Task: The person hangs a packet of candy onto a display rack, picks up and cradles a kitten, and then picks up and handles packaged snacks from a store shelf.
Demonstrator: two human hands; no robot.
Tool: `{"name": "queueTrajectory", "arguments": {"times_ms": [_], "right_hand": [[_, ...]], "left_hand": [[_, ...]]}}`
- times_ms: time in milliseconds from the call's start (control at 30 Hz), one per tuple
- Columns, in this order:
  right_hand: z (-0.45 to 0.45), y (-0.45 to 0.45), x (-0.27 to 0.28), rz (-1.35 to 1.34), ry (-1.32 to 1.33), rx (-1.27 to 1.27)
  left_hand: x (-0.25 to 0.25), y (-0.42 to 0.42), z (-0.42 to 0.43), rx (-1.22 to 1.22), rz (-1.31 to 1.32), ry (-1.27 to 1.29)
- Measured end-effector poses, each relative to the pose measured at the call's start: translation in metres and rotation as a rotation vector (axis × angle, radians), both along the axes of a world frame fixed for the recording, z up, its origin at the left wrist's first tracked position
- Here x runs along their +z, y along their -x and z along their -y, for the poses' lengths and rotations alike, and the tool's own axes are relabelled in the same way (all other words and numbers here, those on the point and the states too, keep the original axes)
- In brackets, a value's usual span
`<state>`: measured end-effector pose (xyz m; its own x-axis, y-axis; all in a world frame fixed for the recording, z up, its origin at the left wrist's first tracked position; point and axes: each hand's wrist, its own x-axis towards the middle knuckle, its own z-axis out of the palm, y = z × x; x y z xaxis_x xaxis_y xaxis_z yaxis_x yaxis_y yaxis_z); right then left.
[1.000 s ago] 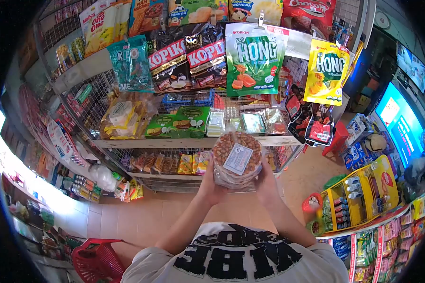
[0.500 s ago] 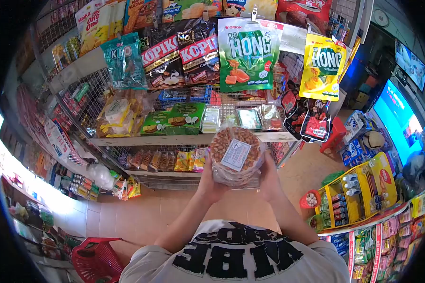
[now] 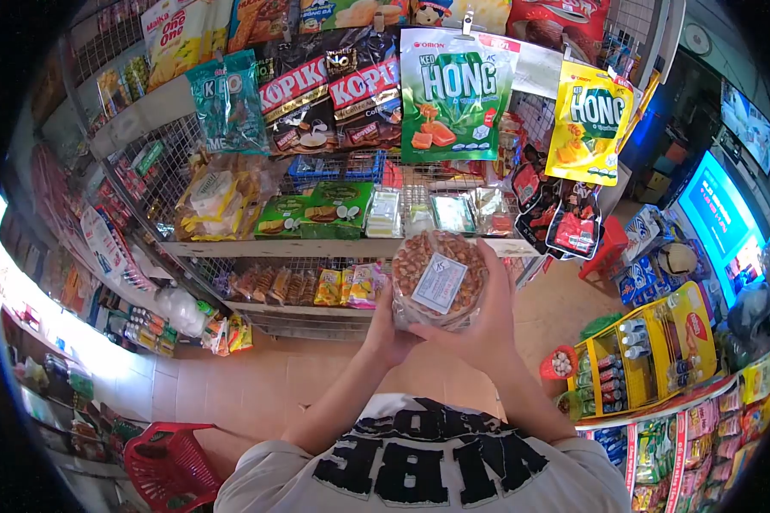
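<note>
A round, clear-wrapped stack of nut-studded discs (image 3: pixel 466 295) with a white label on top is held in front of the shelf. My left hand (image 3: pixel 388 329) grips its left and lower side. Around its right side wraps my right hand (image 3: pixel 488 321), with the fingers up along the far edge and the thumb beneath the front. Just behind the stack runs a shelf edge (image 3: pixel 316 248) bearing green boxes (image 3: pixel 338 211) and small clear packs (image 3: pixel 452 214).
Candy bags (image 3: pixel 458 94) hang above on clips. Lower down, a shelf holds snack packs (image 3: pixel 329 286). A red plastic chair (image 3: pixel 173 470) stands at the lower left, a yellow rack (image 3: pixel 650 350) at the right, and a lit screen (image 3: pixel 723 222) beyond it.
My right hand has moved up and around the stack's right side, its thumb now in front. The stack has shifted slightly right, and my left hand sits lower on it.
</note>
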<state>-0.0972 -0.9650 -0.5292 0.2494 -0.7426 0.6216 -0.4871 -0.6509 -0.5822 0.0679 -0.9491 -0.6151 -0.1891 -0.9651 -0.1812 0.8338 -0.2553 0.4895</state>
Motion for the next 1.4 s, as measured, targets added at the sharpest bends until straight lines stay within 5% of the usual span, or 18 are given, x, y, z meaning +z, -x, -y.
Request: {"name": "queueTrajectory", "arguments": {"times_ms": [333, 700, 1400], "right_hand": [[0.014, 0.006, -0.023, 0.208, 0.075, 0.114], [0.053, 0.006, -0.031, 0.427, 0.486, 0.147], [0.056, -0.012, -0.033, 0.595, 0.439, 0.193]], "left_hand": [[0.016, 0.008, 0.001, 0.021, 0.063, -0.028], [0.003, -0.002, 0.012, 0.036, 0.05, 0.003], [-0.008, -0.021, 0.009, 0.005, 0.003, 0.059]]}}
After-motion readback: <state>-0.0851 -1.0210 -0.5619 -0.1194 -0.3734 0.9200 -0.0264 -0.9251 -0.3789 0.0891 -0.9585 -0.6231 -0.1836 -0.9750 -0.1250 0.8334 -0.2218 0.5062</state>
